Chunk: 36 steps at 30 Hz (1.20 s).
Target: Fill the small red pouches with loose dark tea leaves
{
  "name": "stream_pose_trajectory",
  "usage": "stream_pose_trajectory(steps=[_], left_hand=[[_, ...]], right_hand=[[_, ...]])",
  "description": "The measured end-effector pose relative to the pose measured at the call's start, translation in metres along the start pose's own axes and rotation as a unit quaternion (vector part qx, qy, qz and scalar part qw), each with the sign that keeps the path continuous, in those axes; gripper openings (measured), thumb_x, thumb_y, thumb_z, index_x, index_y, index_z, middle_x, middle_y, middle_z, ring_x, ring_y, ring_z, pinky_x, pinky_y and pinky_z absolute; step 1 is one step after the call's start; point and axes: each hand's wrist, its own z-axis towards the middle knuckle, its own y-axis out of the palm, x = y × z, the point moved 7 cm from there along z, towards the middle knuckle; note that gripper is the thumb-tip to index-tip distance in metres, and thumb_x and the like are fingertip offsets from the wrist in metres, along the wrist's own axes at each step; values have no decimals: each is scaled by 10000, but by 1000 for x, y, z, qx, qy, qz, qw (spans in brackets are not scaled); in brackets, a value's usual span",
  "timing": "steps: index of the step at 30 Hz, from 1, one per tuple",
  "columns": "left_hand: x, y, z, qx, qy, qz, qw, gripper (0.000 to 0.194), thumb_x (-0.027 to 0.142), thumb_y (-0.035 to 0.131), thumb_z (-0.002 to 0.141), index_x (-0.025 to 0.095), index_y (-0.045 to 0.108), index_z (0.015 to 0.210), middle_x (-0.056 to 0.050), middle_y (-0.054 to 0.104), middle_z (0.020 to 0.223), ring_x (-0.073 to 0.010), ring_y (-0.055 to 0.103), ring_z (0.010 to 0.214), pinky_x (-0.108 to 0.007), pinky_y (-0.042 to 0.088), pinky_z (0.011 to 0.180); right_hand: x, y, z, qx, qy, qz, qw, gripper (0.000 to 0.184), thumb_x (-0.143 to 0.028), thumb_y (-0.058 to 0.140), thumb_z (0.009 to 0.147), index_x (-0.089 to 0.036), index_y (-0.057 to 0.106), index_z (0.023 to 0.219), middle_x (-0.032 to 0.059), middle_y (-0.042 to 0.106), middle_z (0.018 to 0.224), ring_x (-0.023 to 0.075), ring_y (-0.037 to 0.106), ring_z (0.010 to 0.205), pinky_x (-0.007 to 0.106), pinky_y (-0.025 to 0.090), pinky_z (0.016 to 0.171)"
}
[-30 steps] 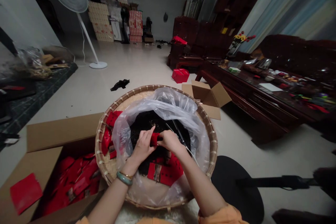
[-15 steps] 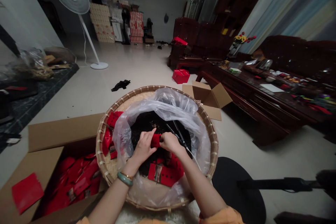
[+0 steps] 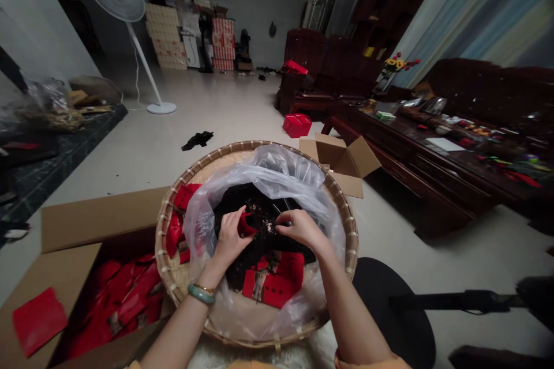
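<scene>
A round woven basket tray [image 3: 173,213] lies in front of me with a clear plastic bag [image 3: 277,170] of dark loose tea leaves [image 3: 236,199] in it. My left hand [image 3: 229,236] holds a small red packet [image 3: 245,225] open at the top, over the leaves. To the right of the packet, my right hand [image 3: 300,228] rests fingers down on the leaves, curled over some of them. Several flat red packets [image 3: 274,282] lie in the bag near my wrists. More red packets [image 3: 182,199] sit on the tray's left side.
An open cardboard box [image 3: 86,225] with several red packets stands at my left. A smaller open box [image 3: 341,158] lies beyond the tray. A dark wooden table [image 3: 433,167] runs along the right, a standing fan [image 3: 130,23] at far left, a black round stool [image 3: 389,311] at lower right.
Both hands gripped the red packet together before. Now my right hand has let go and moved right onto the leaves, while my left hand keeps the packet, lower in the bag.
</scene>
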Motion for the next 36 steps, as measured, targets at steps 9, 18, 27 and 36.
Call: stream_pose_trajectory(steps=[9,18,27,36], left_hand=[[11,9,-3,-19,56,-27,998,620,242,618,740,183,376,1308,-123,543,1185,-258,507,1081,-434,429,934],[-3,4,0,-2,-60,-48,997,678,351,674,696,190,401,1296,-106,567,1131,-252,554,1057,-399,451,911],[-8,9,0,-45,-162,-104,980,653,372,733,612,187,521,1201,-115,610,1173,-283,579,1065,-403,445,926],[-6,35,-11,-140,-349,-483,791,477,473,690,663,135,593,986,-39,711,748,-189,670,592,-310,556,551]], right_hand=[[-64,33,14,63,-222,24,973,265,-135,607,786,-252,681,1012,40,665,990,164,605,904,265,458,796],[-23,4,9,214,-123,164,955,199,-255,595,807,-214,676,984,65,663,956,168,616,814,265,486,688],[-1,56,20,178,-16,270,946,300,-250,628,702,-191,655,994,48,675,872,169,604,724,310,489,706],[19,69,28,109,68,487,864,295,-370,697,585,-155,651,783,-7,617,602,97,494,478,208,357,434]])
